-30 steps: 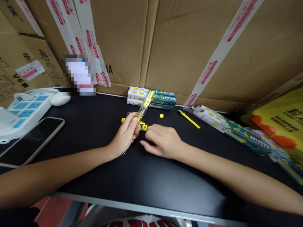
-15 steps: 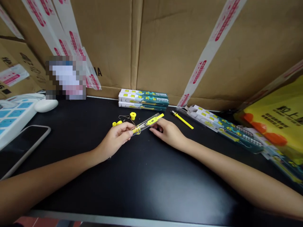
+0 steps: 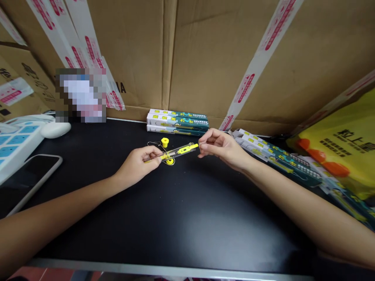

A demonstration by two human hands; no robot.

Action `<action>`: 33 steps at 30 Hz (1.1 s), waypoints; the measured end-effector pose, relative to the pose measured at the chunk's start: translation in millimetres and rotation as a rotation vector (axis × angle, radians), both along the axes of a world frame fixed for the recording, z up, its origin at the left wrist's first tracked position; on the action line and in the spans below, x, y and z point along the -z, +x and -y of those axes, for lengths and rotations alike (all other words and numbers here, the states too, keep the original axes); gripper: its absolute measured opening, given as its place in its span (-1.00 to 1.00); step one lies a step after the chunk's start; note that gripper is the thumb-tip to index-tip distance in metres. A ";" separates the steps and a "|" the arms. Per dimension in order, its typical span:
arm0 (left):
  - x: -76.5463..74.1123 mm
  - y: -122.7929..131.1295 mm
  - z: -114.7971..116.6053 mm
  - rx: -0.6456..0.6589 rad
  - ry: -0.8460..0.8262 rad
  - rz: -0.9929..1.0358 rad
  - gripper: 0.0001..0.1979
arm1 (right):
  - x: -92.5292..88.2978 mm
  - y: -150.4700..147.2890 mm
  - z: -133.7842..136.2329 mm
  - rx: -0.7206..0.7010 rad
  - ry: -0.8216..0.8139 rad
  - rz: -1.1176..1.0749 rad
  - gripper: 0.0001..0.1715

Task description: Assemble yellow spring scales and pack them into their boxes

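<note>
A clear plastic spring-scale tube [image 3: 175, 152] with a yellow slotted piece inside is held at its near end by my left hand [image 3: 140, 162], thumb on top and fingers underneath. Its far end points up and to the right. Just off that end, the thumb and index finger of my right hand [image 3: 221, 146] pinch a small coil spring [image 3: 202, 143], mostly covered by the fingertips. Behind the tube stands a yellow flanged cap [image 3: 165, 142] beside a bent wire hook [image 3: 153, 143]. A yellow ring [image 3: 170, 161] shows just below the tube.
Boxes [image 3: 177, 123] of spring scales are stacked at the back, with more boxes [image 3: 275, 154] on the right. A yellow bag [image 3: 342, 136] lies far right. At left are a phone [image 3: 29, 183] and a power strip [image 3: 22, 144]. Cardboard [image 3: 205, 58] walls the black table [image 3: 175, 222].
My right hand has moved right and up, off the tube's end, and the coil spring now shows between its fingertips. It now hides the yellow rod that lay behind. The tube has tipped lower.
</note>
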State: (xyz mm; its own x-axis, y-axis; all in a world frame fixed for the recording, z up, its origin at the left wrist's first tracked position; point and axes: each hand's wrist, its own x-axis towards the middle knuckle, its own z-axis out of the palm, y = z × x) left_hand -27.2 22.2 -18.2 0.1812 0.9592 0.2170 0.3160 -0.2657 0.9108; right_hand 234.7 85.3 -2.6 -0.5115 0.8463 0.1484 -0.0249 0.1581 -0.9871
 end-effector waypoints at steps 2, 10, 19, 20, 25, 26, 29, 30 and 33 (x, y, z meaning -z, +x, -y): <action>1.1 -0.2 0.6 0.010 0.000 -0.017 -0.88 | -0.9 0.4 0.6 -0.018 0.019 0.012 -0.71; 2.4 -1.2 0.7 0.021 0.008 -0.038 -0.86 | -5.0 -1.1 6.0 -0.059 0.042 0.038 -0.72; 2.1 0.5 0.9 0.031 0.013 -0.026 -0.88 | -3.8 0.0 4.3 -0.072 0.054 0.092 -0.72; 2.4 0.5 0.9 0.035 0.012 -0.025 -0.88 | -3.0 0.2 4.2 -0.077 0.054 0.094 -0.73; 2.9 0.5 1.6 0.045 -0.005 -0.032 -0.88 | -0.8 -0.4 6.1 -0.101 0.065 0.111 -0.74; 2.6 0.5 1.9 0.046 -0.007 -0.031 -0.88 | -1.1 -1.0 7.0 -0.104 0.061 0.111 -0.74; 1.5 0.8 2.7 0.045 -0.009 -0.027 -0.88 | -3.8 -2.9 10.1 -0.113 0.036 0.098 -0.73; 1.1 1.0 2.8 0.044 -0.007 -0.024 -0.87 | -5.1 -3.3 11.1 -0.112 0.021 0.085 -0.72; 0.7 1.6 2.6 0.044 -0.004 -0.013 -0.87 | -8.9 -3.2 12.4 -0.099 -0.039 0.033 -0.70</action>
